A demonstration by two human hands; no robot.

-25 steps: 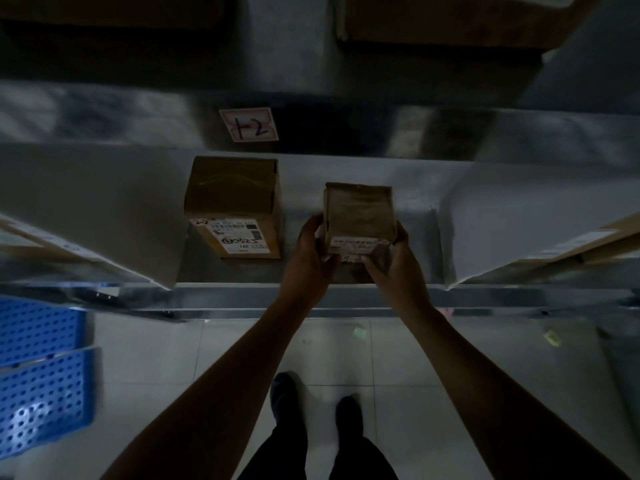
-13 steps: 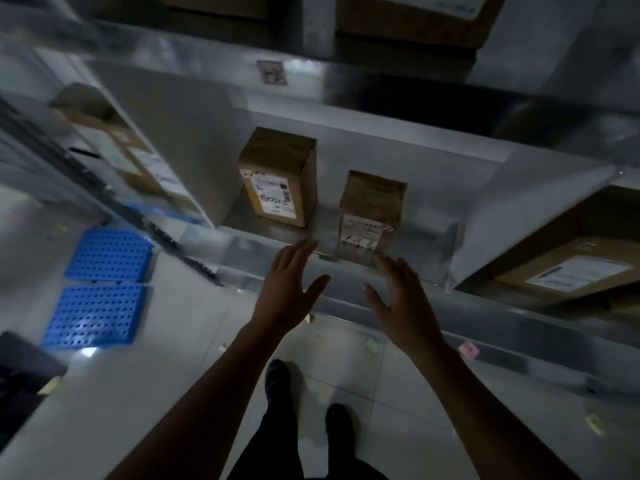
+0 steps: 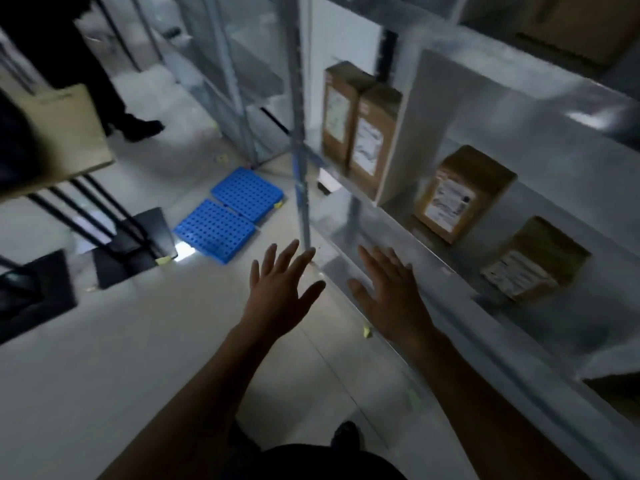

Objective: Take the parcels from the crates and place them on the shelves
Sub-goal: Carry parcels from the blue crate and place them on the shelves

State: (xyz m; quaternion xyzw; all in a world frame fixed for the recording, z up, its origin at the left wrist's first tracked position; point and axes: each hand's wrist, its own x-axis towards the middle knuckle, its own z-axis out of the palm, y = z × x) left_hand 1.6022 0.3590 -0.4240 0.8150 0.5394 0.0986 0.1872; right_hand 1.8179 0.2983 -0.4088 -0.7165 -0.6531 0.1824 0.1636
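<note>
Parcels (image 3: 457, 197) are seen on the shelf (image 3: 391, 233), four in view: two touching each other beyond a white divider (image 3: 408, 133), two set apart on this side of it. Each is stood on end, so the long axis runs up from the shelf, and the labelled face is turned out to the aisle; the nearest parcel (image 3: 533, 261) is blurred, but its label can be made out on the outward face. Nothing is gripped: the left hand (image 3: 280, 292) is spread flat over the floor, the right hand (image 3: 391, 292) is spread over the shelf's front edge, and whether that edge is touched cannot be told. The step in hand is judged to be the fetching of another parcel. No loaded crate is made out, only blue panels (image 3: 228, 216) lying on the floor. For good work, the next parcel would best be taken by two opposite sides, carried upright, and set in a free gap with its label outward, clear of its neighbours
</note>
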